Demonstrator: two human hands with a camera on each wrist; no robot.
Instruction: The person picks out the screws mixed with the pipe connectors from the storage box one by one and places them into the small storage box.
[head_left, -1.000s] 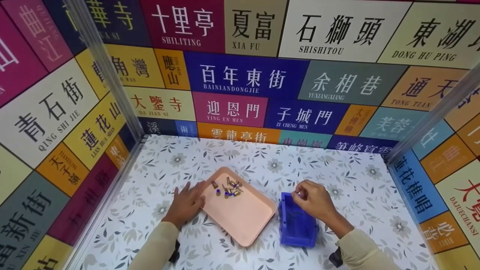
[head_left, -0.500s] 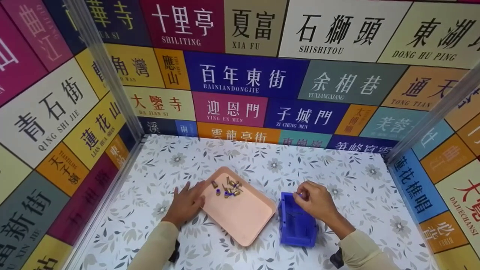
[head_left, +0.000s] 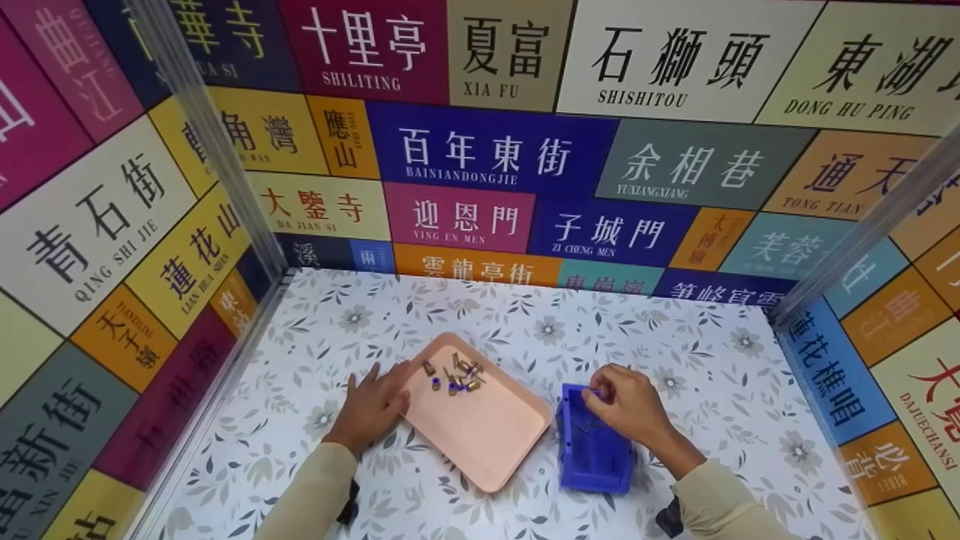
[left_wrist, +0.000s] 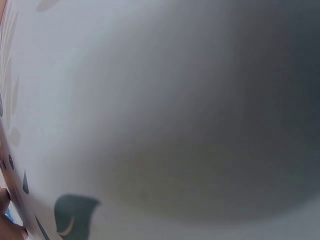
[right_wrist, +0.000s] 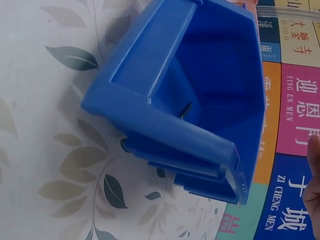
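Note:
My left hand (head_left: 371, 409) lies with fingers spread at the left edge of a pink tray (head_left: 480, 450). Several small brass-coloured pieces (head_left: 457, 375), some with blue ends, are heaped in the tray's far part. My right hand (head_left: 634, 405) is over the far end of a blue bin (head_left: 596, 480), thumb and fingers drawn together; I cannot tell whether a small piece is between them. Thin dark pieces lie in the bin; the right wrist view shows one slim dark piece (right_wrist: 186, 110) on its floor. Part of the right hand appears at that view's right edge.
A white tablecloth (head_left: 300, 495) with a grey leaf pattern covers the table. Panels with coloured signs (head_left: 480, 150) wall it at the back and both sides. The left wrist view is mostly blurred cloth.
The right hand has shifted slightly over the bin's far end, its fingers still drawn together. The left hand, tray and bin keep their places.

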